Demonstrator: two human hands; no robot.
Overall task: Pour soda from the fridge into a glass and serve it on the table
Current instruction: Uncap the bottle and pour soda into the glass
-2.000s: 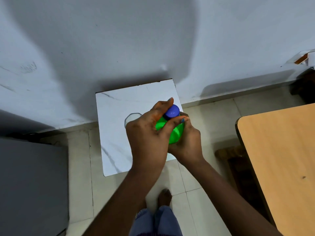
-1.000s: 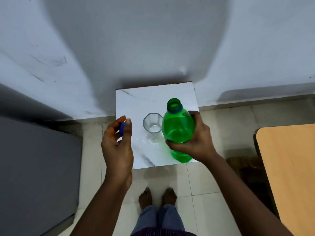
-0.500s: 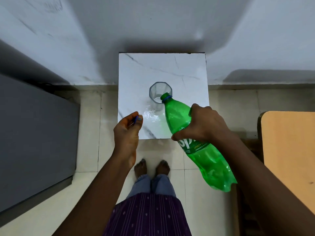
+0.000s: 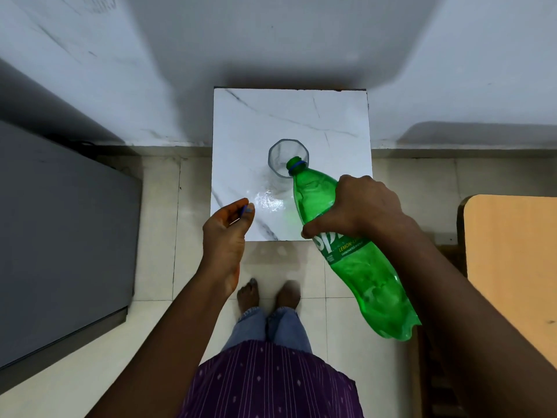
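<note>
From the head camera, looking straight down: the right hand (image 4: 358,206) has its grip wrapped round the upper body of the green soda bottle (image 4: 346,254), fingers over the top and thumb underneath by the label. The bottle is tipped well over, base up toward the person, open mouth with its blue ring resting at the near right rim of the glass (image 4: 287,158). The glass stands upright near the middle of the small white marble-patterned desk (image 4: 241,122), which sits against the wall. Whether any soda is in the glass, I cannot tell; there is a shiny wet-looking patch on the desk just in front of it.

The left hand (image 4: 226,227) hovers at the desk's near left corner, its grip pinching the blue cap (image 4: 244,210) between thumb and fingertips.

Bare feet (image 4: 268,297) stand on the pale floor tiles. A grey fridge (image 4: 60,236) is at the left, and a light wooden table (image 4: 512,267) at the right edge.
</note>
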